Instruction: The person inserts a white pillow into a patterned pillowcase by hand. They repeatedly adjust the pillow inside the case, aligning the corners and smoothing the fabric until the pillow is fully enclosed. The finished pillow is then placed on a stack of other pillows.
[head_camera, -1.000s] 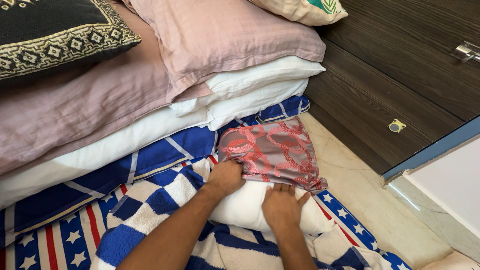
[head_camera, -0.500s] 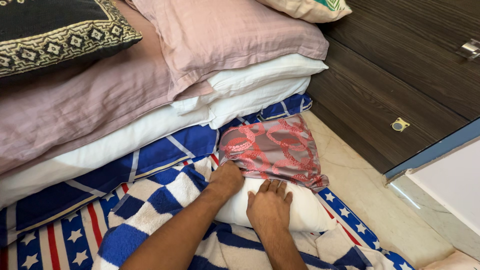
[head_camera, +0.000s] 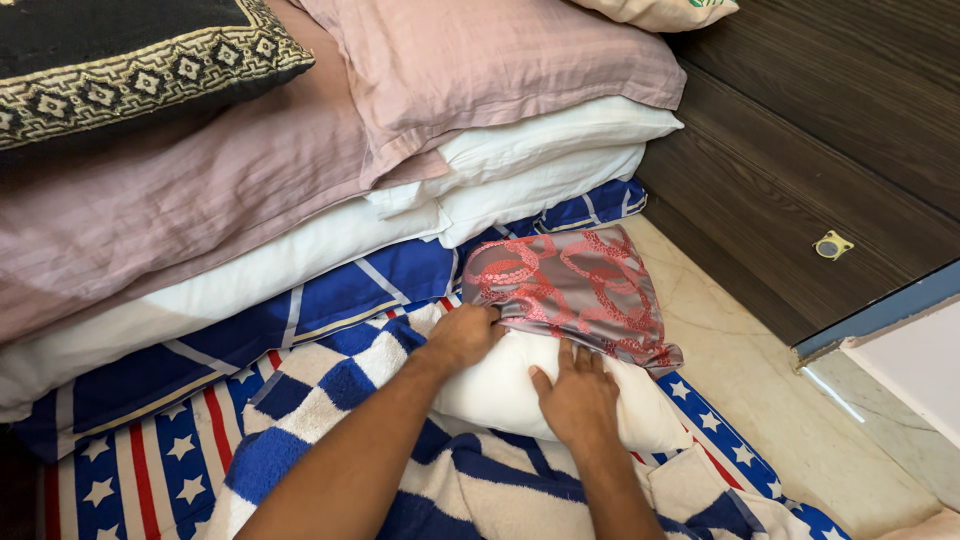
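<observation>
A white pillow (head_camera: 500, 395) lies on a blue, white and red patterned blanket (head_camera: 330, 400). A shiny red and grey patterned pillowcase (head_camera: 575, 285) covers its far end. My left hand (head_camera: 462, 335) grips the near edge of the pillowcase at the pillow's left side. My right hand (head_camera: 578, 395) rests flat on the bare white pillow, fingers spread and pointing toward the pillowcase edge.
Pink pillows (head_camera: 480, 70) and white pillows (head_camera: 540, 160) are stacked behind, with a black patterned cushion (head_camera: 120, 60) at top left. A dark wooden panel (head_camera: 820, 130) with a small brass fitting (head_camera: 830, 245) stands at right, beside a tiled floor (head_camera: 790, 400).
My right hand has slid down off the pillowcase edge onto the white pillow and flattened. The left hand keeps its grip on the pillowcase edge.
</observation>
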